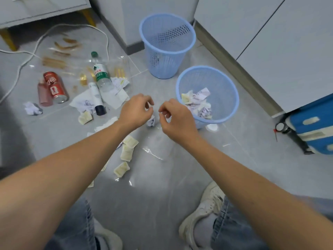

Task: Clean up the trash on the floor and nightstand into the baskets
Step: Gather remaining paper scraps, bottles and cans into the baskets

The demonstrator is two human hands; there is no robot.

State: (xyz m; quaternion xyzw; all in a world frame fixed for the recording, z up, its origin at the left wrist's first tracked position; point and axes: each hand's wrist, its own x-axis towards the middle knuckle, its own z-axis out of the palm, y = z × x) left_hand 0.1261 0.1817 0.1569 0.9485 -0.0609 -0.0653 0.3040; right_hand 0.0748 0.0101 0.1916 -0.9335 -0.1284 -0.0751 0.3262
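Observation:
My left hand (137,110) and my right hand (176,118) are held close together above the floor, fingers pinched on the top edge of a faint clear plastic bag (158,143) that hangs below them. A crumpled paper ball (151,121) shows between the hands; I cannot tell whether it is in the bag or on the floor. Two blue mesh baskets stand ahead: the near basket (232,109) holds paper scraps (196,103), and the far basket (162,60) looks empty. Pale sachets (128,141) lie under my left forearm.
At left lie a red can (55,87), a pink bottle (44,96), a green-capped clear bottle (100,74), a white tube (96,98), crumpled paper (33,108), wooden sticks (54,62) and a white cable (36,44). The nightstand (43,8) is back left. A blue suitcase (313,127) is right.

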